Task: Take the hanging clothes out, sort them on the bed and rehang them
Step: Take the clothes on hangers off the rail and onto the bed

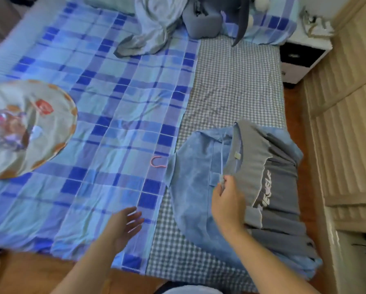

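Observation:
A blue denim-look garment (194,187) lies spread on the right side of the bed, with a grey top (254,158) bearing white lettering lying over it. A pink hanger hook (157,163) sticks out from the garments' left edge onto the plaid sheet. My right hand (228,200) pinches the grey top's neckline edge, where a thin white cord runs. My left hand (127,223) hovers open, palm up, over the plaid sheet near the bed's front edge, holding nothing.
A blue plaid sheet (93,102) covers the left of the bed, a grey checked sheet (237,81) the right. A round patterned basket-like object (25,128) sits at the left. Crumpled grey bedding (150,28) lies at the head. A white nightstand (303,58) and beige wardrobe doors (347,124) stand on the right.

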Demonstrator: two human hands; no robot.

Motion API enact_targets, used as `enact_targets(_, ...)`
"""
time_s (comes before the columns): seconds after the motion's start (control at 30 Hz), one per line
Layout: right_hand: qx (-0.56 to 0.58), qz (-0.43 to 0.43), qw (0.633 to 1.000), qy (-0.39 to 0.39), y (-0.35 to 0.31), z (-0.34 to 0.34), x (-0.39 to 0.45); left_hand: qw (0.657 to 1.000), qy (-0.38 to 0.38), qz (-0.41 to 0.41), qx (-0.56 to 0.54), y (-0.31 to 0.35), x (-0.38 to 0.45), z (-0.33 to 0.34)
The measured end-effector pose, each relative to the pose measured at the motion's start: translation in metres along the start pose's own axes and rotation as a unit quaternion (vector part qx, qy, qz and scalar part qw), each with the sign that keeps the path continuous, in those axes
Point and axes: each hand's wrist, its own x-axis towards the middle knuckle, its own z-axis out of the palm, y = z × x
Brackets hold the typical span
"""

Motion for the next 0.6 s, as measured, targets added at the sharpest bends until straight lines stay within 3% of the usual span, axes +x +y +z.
enact_targets(0.1, 0.008, 0.005, 0.999, -0.051, 0.003, 0.074, -0.017, 1.000, 0.026, 0.015, -0.006, -0.009, -0.014, -0.031)
enact_targets(0.2, -0.076, -0.006, 0.982, -0.171, 0.029, 0.144, -0.018, 0.998, 0.051, 0.031, 0.027, -0.015, -0.014, -0.052)
enact_targets(0.3, -0.208, -0.047, 0.926, -0.311, 0.068, 0.188, -0.018, 0.996, 0.072, 0.013, 0.044, -0.029, 0.001, -0.068)
enact_targets(0.4, -0.253, -0.053, 0.871, -0.418, 0.085, 0.198, -0.013, 0.994, 0.079, -0.012, 0.073, -0.042, 0.014, -0.062)
enact_targets(0.47, -0.226, -0.039, 0.858, -0.459, 0.083, 0.190, -0.003, 0.992, 0.057, -0.026, 0.105, -0.045, 0.014, -0.038)
enact_targets(0.53, -0.130, 0.011, 0.871, -0.473, 0.079, 0.163, 0.011, 0.990, 0.011, -0.021, 0.140, -0.040, 0.007, 0.001)
enact_targets(0.6, -0.052, 0.048, 0.898, -0.434, 0.079, 0.119, 0.028, 0.984, -0.037, 0.003, 0.173, -0.031, -0.005, 0.046)
